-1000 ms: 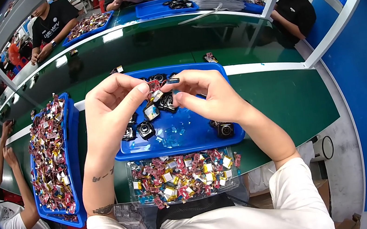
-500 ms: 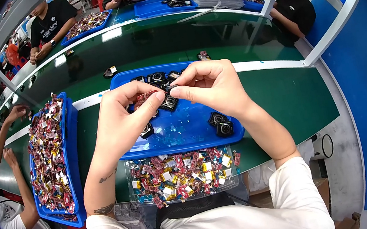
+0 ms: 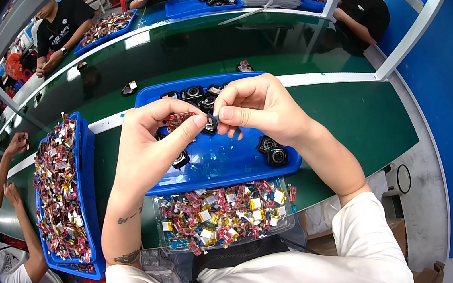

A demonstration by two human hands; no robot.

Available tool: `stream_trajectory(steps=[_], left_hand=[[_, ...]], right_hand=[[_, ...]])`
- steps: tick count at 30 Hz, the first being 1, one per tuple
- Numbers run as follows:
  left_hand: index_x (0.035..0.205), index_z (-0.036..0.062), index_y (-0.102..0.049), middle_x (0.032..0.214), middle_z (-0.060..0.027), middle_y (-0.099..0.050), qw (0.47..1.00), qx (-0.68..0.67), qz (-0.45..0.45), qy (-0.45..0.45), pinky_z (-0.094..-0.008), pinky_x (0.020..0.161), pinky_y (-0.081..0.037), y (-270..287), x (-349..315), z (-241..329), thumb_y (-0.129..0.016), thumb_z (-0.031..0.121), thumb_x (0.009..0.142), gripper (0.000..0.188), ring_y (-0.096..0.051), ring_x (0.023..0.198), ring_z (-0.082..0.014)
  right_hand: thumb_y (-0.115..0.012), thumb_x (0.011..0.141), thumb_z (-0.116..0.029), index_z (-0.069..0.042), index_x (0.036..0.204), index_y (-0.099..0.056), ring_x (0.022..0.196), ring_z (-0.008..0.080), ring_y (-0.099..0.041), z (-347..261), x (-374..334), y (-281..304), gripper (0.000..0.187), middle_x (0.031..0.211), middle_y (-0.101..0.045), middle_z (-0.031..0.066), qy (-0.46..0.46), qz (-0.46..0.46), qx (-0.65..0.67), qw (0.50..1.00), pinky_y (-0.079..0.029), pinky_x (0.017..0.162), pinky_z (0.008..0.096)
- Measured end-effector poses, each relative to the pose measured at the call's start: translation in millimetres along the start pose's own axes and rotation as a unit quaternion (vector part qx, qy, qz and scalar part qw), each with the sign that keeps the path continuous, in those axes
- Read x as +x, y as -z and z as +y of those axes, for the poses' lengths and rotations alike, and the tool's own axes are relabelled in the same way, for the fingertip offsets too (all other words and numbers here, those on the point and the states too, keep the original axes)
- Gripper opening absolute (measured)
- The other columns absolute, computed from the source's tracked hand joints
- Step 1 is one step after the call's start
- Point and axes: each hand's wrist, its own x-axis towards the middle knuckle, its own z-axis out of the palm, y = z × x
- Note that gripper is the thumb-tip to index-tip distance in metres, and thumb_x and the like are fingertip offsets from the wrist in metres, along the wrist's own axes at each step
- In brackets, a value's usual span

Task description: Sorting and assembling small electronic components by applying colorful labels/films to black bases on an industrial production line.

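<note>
Small red-and-black part (image 3: 209,122), pinched by both hands

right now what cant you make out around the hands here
- Head view: the small part pinched between left hand and right hand is mostly covered by fingertips.
- Black round parts in the blue tray: several hidden behind both hands.
- Clear bin pieces: too small to identify.

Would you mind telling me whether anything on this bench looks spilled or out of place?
Yes, slightly: two small parts lie loose on the green belt, one left of the blue tray and one behind it. A few red pieces also poke over the clear tray's edge.
</note>
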Motion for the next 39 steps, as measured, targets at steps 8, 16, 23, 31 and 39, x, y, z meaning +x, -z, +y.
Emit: stream_trajectory(steps=[8, 16, 23, 31, 39], left_hand=[[0.086, -0.0027, -0.066, 0.079, -0.0027, -0.064, 0.999, 0.007, -0.017, -0.032, -0.0189, 0.064, -0.043, -1, -3, 7, -0.069, 0.005, 0.081, 0.009, -0.056, 0.073, -0.0057], [0.087, -0.0038, -0.068, 0.081, -0.0061, -0.065, 0.997, 0.041, -0.029, -0.051, -0.0220, 0.066, -0.044, 2, -4, 10, -0.069, 0.004, 0.079, 0.011, -0.058, 0.075, -0.0087], [0.084, -0.0026, -0.068, 0.079, -0.0054, -0.067, 0.998, 0.043, -0.019, -0.032, -0.0207, 0.064, -0.044, 1, -4, 12, -0.070, 0.008, 0.078, 0.012, -0.057, 0.071, -0.0068], [0.086, -0.0023, -0.068, 0.080, -0.0047, -0.066, 0.999, 0.028, -0.009, -0.044, -0.0200, 0.065, -0.044, -1, -5, 8, -0.071, 0.008, 0.080, 0.012, -0.056, 0.072, -0.0060], [0.083, -0.0019, -0.067, 0.078, -0.0048, -0.065, 0.998, 0.047, 0.009, -0.049, -0.0211, 0.067, -0.044, 1, -6, 8, -0.071, 0.006, 0.079, 0.010, -0.057, 0.072, -0.0072]], right_hand=[[-0.063, 0.083, -0.007, -0.001, 0.089, -0.062, 0.075, 0.0134, -0.063, 8, 7, 17, 0.009, 0.080, -0.065, 0.0039, 0.041, 0.023, -0.255, 0.966, -0.051, 0.066, 0.0268], [-0.067, 0.074, -0.007, -0.007, 0.098, -0.062, 0.086, 0.0302, -0.061, 12, -8, 46, 0.025, 0.093, -0.063, 0.0091, -0.092, -0.053, -0.701, 0.705, -0.049, 0.075, 0.0391], [-0.084, 0.050, -0.015, -0.009, 0.096, -0.065, 0.089, 0.0272, -0.063, 5, -6, 59, 0.050, 0.088, -0.066, 0.0082, -0.240, -0.046, -0.716, 0.654, -0.049, 0.075, 0.0372], [-0.082, 0.052, -0.015, -0.006, 0.087, -0.063, 0.076, 0.0271, -0.063, 9, -6, 70, 0.042, 0.076, -0.065, 0.0088, -0.286, -0.066, -0.704, 0.646, -0.049, 0.066, 0.0364], [-0.070, 0.078, -0.011, -0.003, 0.097, -0.055, 0.065, 0.0066, -0.056, -5, 4, 50, 0.026, 0.070, -0.059, 0.0012, -0.063, -0.033, -0.191, 0.979, -0.046, 0.055, 0.0242]])
